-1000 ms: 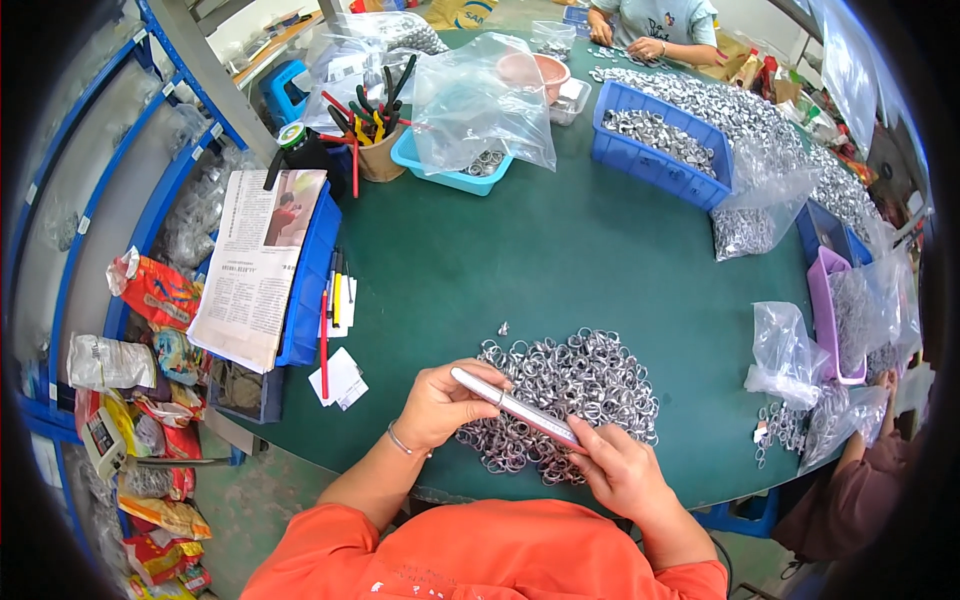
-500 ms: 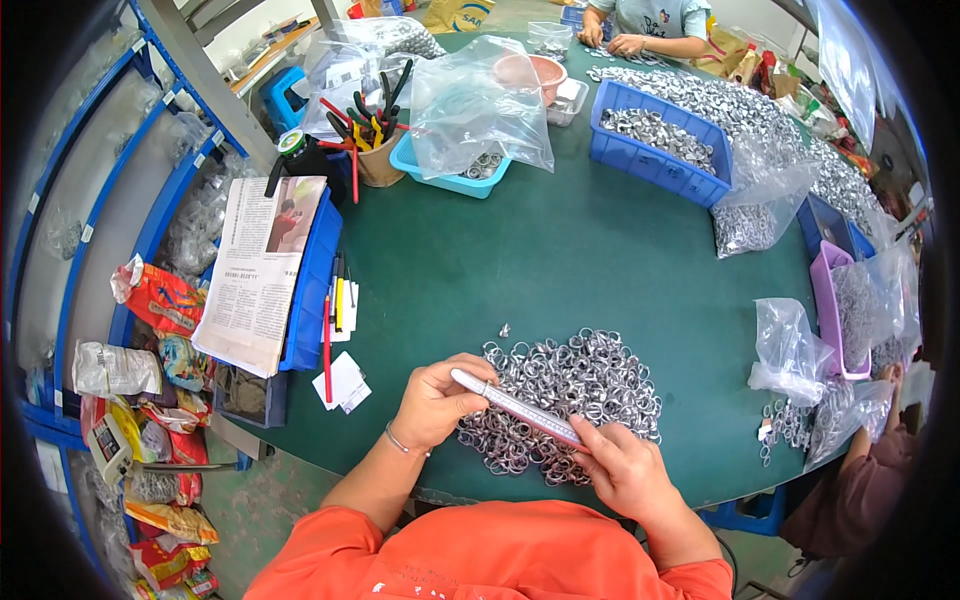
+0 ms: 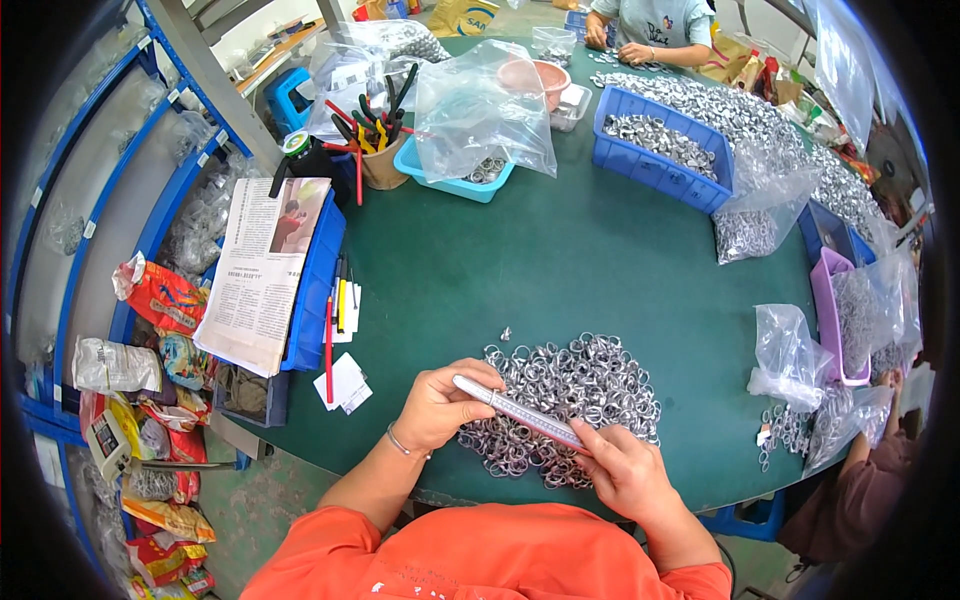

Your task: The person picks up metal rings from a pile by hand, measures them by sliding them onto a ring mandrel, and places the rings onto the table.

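A tapered ring mandrel [image 3: 535,417] with graduation marks slants across in front of me, its pale narrow tip to the upper left. My right hand [image 3: 632,468] grips the lower right end. Near the narrow tip, my left hand [image 3: 440,405] pinches with thumb and fingers at a thin ring [image 3: 491,395] that sits around the mandrel. Part of that ring is hidden by the fingers. Directly beneath the mandrel, a heap of silver-coloured metal rings [image 3: 590,380] covers the near part of the green table [image 3: 450,270]. One small metal piece [image 3: 506,333] lies just beyond the heap.
Left are newspapers [image 3: 255,290] on a blue bin, pens and white cards [image 3: 345,383]. Farther back stand a pot of pliers [image 3: 383,165], a light-blue tray [image 3: 455,183] and a blue crate of rings [image 3: 665,190]. Bagged rings lie right. Other people sit at the far and right edges.
Both hands and the mandrel stay almost in place. The whole view shifts very slightly. The far person's hands have moved a little farther apart.
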A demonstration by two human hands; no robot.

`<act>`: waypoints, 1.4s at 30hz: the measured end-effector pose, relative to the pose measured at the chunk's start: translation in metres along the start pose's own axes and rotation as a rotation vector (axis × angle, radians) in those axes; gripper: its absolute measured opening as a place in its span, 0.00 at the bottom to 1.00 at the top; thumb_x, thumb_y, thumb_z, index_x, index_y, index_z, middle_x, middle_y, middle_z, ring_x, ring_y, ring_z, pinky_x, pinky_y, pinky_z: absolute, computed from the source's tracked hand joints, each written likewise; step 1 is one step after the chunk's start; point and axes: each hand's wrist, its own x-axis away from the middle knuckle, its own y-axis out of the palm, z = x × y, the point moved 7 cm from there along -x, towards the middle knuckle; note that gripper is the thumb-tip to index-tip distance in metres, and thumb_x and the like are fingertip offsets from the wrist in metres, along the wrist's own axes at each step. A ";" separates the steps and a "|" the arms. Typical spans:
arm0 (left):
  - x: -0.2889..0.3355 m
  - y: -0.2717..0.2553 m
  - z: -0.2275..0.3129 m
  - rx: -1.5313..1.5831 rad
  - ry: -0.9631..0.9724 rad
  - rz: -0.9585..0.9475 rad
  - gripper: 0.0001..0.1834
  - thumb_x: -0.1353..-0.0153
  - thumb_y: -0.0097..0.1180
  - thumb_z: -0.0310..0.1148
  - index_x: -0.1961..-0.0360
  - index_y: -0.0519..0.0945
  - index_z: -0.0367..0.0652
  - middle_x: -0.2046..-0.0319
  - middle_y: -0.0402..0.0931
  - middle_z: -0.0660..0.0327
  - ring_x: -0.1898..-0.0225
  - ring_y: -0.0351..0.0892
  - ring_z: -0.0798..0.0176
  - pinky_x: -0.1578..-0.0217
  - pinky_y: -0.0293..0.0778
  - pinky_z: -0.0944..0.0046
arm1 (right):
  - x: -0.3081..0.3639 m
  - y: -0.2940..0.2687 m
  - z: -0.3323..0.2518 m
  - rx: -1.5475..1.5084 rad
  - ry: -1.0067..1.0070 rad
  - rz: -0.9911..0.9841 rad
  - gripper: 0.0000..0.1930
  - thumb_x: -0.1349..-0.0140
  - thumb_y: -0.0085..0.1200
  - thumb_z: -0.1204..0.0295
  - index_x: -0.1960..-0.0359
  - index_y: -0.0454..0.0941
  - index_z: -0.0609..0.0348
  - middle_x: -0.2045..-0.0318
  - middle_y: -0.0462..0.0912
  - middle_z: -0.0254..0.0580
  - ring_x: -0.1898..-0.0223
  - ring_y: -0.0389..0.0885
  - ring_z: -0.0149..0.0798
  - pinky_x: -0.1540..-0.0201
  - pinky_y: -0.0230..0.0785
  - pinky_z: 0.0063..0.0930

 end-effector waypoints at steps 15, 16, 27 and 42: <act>0.006 0.009 -0.008 -0.077 -0.036 -0.086 0.15 0.58 0.60 0.14 0.65 0.78 0.34 0.62 0.72 0.57 0.60 0.72 0.65 0.58 0.71 0.69 | 0.000 0.002 0.000 -0.099 0.010 -0.044 0.22 0.52 0.58 0.72 0.52 0.73 0.52 0.78 0.73 0.38 0.83 0.73 0.39 0.82 0.67 0.30; 0.007 0.010 -0.007 -0.090 -0.023 -0.088 0.15 0.57 0.60 0.14 0.65 0.78 0.34 0.62 0.72 0.57 0.60 0.72 0.65 0.58 0.71 0.69 | -0.001 0.002 -0.002 -0.122 0.007 -0.054 0.22 0.51 0.58 0.72 0.52 0.73 0.53 0.78 0.73 0.39 0.82 0.73 0.40 0.82 0.67 0.31; -0.009 -0.006 0.002 0.074 -0.024 0.191 0.12 0.51 0.52 0.15 0.63 0.74 0.33 0.69 0.73 0.60 0.71 0.73 0.70 0.69 0.72 0.72 | 0.000 0.007 0.014 -0.335 0.117 -0.088 0.22 0.49 0.57 0.73 0.50 0.70 0.58 0.78 0.73 0.43 0.78 0.74 0.42 0.76 0.68 0.30; -0.133 -0.082 0.014 -1.478 0.225 0.269 0.11 0.57 0.64 0.28 0.72 0.77 0.36 0.73 0.71 0.56 0.72 0.74 0.55 0.68 0.70 0.62 | -0.030 -0.008 0.100 -0.562 0.349 0.442 0.23 0.44 0.52 0.77 0.45 0.65 0.61 0.77 0.72 0.28 0.84 0.64 0.18 0.83 0.57 0.12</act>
